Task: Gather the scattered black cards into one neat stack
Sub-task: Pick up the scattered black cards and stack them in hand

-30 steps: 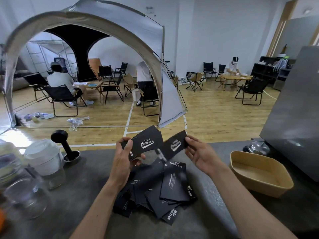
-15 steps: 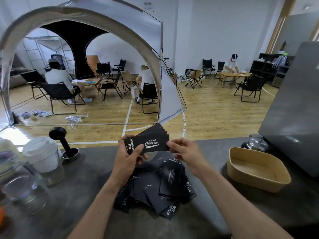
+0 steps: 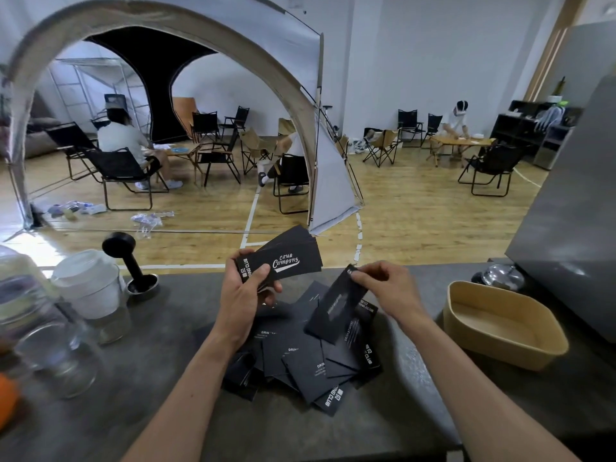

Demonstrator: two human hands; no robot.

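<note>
My left hand (image 3: 241, 296) holds a small fanned stack of black cards (image 3: 286, 258) above the counter, the top one printed with white "Club Camping" lettering. My right hand (image 3: 388, 290) pinches one single black card (image 3: 335, 310) by its upper corner, so it hangs tilted just above the pile. Below both hands a loose heap of black cards (image 3: 310, 361) lies scattered and overlapping on the dark grey counter (image 3: 140, 388).
A tan rectangular tray (image 3: 503, 328) stands on the counter at the right, a metal bell (image 3: 503, 276) behind it. At the left are a white lidded cup (image 3: 88, 285), glass jars (image 3: 50, 345) and a black tamper (image 3: 128, 265). Beyond the counter edge are a tent, chairs and seated people.
My right hand left the held stack, dropped toward the pile and now lifts one single card. The left hand keeps its stack, slightly higher in view.
</note>
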